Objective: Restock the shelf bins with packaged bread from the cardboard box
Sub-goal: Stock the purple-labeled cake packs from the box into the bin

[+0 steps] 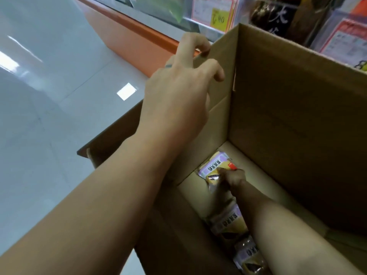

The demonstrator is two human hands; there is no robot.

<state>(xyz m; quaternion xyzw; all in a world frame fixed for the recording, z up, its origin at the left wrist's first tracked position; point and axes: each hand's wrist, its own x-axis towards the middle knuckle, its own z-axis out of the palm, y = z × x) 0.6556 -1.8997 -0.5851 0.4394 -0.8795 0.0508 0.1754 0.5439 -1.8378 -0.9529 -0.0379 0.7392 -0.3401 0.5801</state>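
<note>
I see the cardboard box [288,116] nearly empty: 3 bread packets remain on its floor, as far as I can tell. My right hand [232,178] is deep inside the box and its fingers close on the far bread packet [213,167]. My left hand [178,92] hovers at the box's left flap with fingers loosely spread, holding nothing. The shelf bins [341,36] stand just behind the box. I judge most restocking is done.
</note>
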